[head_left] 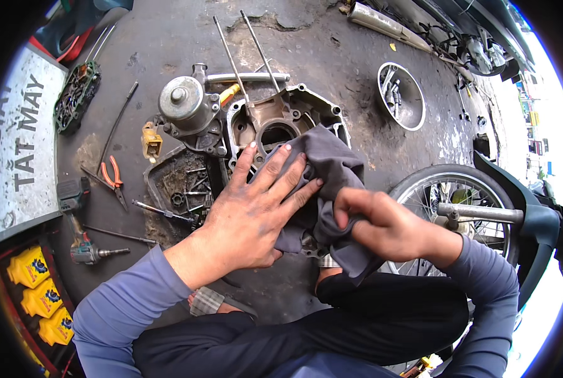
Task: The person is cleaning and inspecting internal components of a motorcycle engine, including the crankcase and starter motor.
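Observation:
A metal engine crankcase half [237, 129] with two long studs rises from the floor in front of me. A dark grey cloth [332, 154] is draped over its near right part and hides much of it. My left hand [256, 201] is spread out, its fingertips on the crankcase rim and the cloth's left edge. Bunched in my right hand [388, 223] is the cloth's near right end, with the fingers closed around it. Left of the crankcase sits a greasy engine part with a round metal cap [183, 104].
Pliers with orange handles [113, 176] and a cordless driver [83, 220] lie at the left, near yellow bottles [29, 268] and a lettered sign [26, 138]. A metal bowl [413, 94] holds small parts at the back right. A spoked wheel [413, 189] stands close on my right.

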The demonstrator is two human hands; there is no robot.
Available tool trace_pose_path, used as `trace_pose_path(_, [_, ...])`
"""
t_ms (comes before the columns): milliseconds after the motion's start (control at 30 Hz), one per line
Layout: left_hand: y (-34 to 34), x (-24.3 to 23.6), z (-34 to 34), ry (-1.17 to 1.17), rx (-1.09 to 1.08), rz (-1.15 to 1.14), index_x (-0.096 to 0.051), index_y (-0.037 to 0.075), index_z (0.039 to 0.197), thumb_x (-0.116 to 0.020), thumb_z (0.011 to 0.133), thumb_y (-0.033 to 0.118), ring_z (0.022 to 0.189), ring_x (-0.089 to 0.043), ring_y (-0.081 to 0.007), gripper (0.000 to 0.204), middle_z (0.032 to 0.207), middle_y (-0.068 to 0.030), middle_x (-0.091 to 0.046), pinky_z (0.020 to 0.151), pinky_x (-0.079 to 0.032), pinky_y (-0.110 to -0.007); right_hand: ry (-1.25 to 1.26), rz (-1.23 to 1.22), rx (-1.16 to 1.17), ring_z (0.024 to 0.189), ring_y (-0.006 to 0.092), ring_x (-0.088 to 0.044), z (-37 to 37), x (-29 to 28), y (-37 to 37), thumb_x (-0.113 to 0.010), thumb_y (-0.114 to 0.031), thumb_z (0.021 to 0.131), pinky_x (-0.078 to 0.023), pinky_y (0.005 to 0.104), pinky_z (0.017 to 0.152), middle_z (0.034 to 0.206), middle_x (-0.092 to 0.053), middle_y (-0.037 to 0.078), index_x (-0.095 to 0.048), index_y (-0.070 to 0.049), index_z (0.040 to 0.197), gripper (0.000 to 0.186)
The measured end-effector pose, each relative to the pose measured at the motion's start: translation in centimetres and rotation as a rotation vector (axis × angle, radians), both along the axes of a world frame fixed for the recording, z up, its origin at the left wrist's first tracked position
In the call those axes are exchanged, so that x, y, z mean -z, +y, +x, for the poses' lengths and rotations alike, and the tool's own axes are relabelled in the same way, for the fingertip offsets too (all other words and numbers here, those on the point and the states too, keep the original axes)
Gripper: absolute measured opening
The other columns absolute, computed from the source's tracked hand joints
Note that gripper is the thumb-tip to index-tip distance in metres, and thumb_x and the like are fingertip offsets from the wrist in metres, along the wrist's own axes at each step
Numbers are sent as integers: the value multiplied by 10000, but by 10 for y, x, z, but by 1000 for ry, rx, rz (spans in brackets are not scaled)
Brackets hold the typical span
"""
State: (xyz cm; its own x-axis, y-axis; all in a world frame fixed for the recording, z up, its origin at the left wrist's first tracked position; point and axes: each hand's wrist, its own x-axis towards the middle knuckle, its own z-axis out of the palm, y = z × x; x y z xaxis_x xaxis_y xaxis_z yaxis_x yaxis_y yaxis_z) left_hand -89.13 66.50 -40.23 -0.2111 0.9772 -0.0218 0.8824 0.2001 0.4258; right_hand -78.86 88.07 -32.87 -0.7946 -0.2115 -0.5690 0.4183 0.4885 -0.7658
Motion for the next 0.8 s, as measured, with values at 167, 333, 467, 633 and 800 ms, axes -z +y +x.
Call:
trace_pose_path(167, [-5,-13,-9,-65,87,-56,-352,45,1479,-858,571,327,1473,-223,-330,1077,1505,-180,-362,1192,-124,-557,766,473,175,630,290,-592,-21,-26,49,-402,102,763,-487,345,652,736,-585,135,-486,3,913,198])
trace_pose_path(333, [-26,-33,-24,-131,241,11,-540,31,1319,-749,639,78,1277,-515,-310,714,1263,-126,-597,1135,-318,-509,1096,793,-236,959,360,-602,-40,-24,97,-524,91,746,-488,420,828,1025,-638,153,-576,-14,998,278])
trace_pose_path(467, [-25,-58,-48,-193,-173,250,-606,14,1260,-625,830,13,1082,-647,-280,431,1140,-132,-673,1004,-470,-384,1386,801,-143,882,247,-672,-66,-5,109,-546,33,832,-524,331,806,966,-668,119,-622,30,1047,228])
trace_pose_path(633, [-55,-63,-100,120,-485,517,-510,22,1393,-543,966,112,1018,-671,-257,437,1188,-192,-646,931,-528,-346,1017,-172,208,766,143,-670,-80,-32,75,-586,4,893,-564,270,756,918,-678,80,-604,46,1089,202])
trace_pose_path(800, [-23,-64,-100,-551,-689,522,-399,-38,1432,-514,997,226,1110,-635,-270,522,1309,-204,-567,1027,-468,-368,967,-221,120,773,133,-665,-85,-37,67,-593,-9,901,-564,269,756,924,-677,80,-605,39,1090,195])
